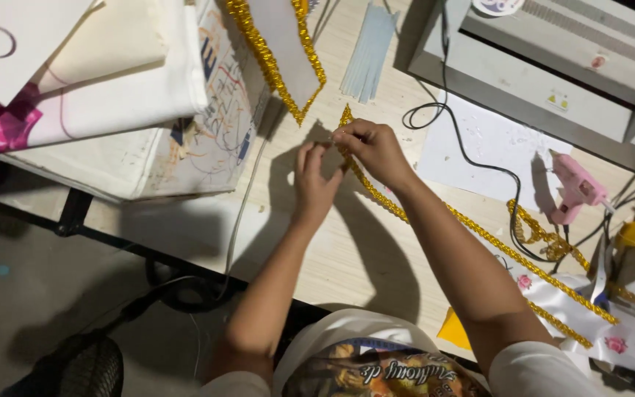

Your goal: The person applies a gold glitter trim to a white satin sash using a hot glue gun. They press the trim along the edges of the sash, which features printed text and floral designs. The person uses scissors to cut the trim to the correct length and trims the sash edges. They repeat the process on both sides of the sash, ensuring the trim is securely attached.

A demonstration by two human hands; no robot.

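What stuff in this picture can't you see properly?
- Head view: the end of the gold sequin trim is hidden between the fingers of the right hand and left hand.
- The grey machine is cut off by the top and right edges.
- The pink glue gun has its nozzle hidden by its own body.

Gold sequin trim [472, 228], shiny and narrow, one end pinched in my fingers, trailing diagonally across the counter [347, 250]

Left hand [314, 179] and right hand [373, 149], fingertips pinched
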